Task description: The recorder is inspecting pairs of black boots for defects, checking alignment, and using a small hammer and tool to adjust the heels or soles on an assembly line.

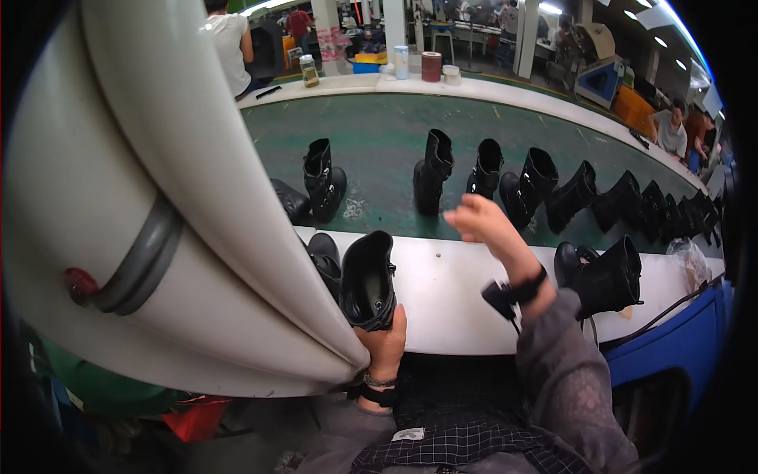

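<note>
My left hand (pixel 384 347) grips a black boot (pixel 369 246) near the white table's front edge. The boot's wide shaft opening faces me; my thumb lies along its side, and the other fingers are largely hidden. My right hand (pixel 482 221) is raised over the table's far edge with its fingers stretched out and nothing in them. Just beyond it, on the green conveyor belt, stand a buckled black boot (pixel 485 164) and another black boot (pixel 529 186); whether the hand touches either cannot be told. More black footwear (pixel 322 257) sits beside the held boot, partly hidden.
A large cream machine housing (pixel 197 197) blocks the left side. On the white table (pixel 450 308), black boots (pixel 604 276) lie at the right, near a clear plastic bag (pixel 688 265) and blue equipment (pixel 679 332). Several boots line the green belt (pixel 371 126). Other people (pixel 671 130) are farther off.
</note>
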A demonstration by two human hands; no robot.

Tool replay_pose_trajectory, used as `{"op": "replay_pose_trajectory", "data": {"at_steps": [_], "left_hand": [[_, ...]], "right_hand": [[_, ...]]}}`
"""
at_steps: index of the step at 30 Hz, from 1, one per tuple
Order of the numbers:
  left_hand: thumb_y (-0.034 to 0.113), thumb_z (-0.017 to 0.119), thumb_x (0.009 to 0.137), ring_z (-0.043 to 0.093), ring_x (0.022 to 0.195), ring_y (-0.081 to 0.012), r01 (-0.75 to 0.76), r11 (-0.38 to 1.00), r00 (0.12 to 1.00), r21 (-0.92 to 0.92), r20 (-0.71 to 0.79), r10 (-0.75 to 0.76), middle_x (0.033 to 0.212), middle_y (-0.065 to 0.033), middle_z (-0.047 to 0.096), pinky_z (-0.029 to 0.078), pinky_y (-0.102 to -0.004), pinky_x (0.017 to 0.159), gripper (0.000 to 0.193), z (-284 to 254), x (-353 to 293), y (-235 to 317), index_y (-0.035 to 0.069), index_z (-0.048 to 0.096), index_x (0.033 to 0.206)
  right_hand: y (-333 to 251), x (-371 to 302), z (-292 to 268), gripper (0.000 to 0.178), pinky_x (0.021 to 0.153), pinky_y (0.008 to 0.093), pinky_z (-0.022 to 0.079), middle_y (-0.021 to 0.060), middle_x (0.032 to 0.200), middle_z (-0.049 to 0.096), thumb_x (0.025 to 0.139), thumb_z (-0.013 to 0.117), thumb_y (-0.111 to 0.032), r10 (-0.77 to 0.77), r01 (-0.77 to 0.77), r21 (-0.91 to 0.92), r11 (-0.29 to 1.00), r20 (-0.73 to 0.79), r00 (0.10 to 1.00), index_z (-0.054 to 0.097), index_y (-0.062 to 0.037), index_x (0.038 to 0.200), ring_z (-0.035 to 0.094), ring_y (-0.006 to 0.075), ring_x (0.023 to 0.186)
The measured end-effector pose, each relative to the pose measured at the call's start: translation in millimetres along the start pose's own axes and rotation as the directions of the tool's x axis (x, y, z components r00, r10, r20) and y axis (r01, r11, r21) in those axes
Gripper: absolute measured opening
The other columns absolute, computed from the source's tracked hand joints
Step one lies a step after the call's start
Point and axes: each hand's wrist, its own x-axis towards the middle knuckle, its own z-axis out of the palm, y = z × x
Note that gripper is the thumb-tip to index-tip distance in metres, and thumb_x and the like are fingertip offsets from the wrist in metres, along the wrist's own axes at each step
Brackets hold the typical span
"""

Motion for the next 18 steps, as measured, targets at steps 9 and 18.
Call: {"op": "replay_pose_trajectory", "data": {"at_steps": [9,18], "left_hand": [[0.014,0.068,0.082,0.059,0.111,-0.0278,-0.115,0.987,0.991,0.116,0.082,0.106,0.119,-0.0154,0.061,0.046,-0.0365,0.097,0.049,3.2,5.3,11.1,-0.004,0.052,0.125],[0.014,0.073,0.079,0.06,0.111,-0.0281,-0.103,0.99,0.994,0.096,-0.022,0.105,0.12,-0.0183,0.061,0.045,-0.0364,0.098,0.053,6.2,-0.8,1.4,-0.008,0.053,0.123]], "right_hand": [[56.2,170.2,53.2,0.051,0.07,0.0343,0.054,0.0128,0.094,0.069,0.072,0.077,-0.034,-0.172,0.175,-0.004,0.985,-0.191,0.966,0.064,0.003,0.106,0.069,0.0243,0.083],[-14.4,-3.6,-24.9,0.029,0.05,0.028,0.055,0.0056,0.087,0.069,0.087,0.065,-0.021,-0.256,0.277,0.129,0.952,-0.16,0.953,0.067,0.0007,0.106,0.068,0.0159,0.071]]}}
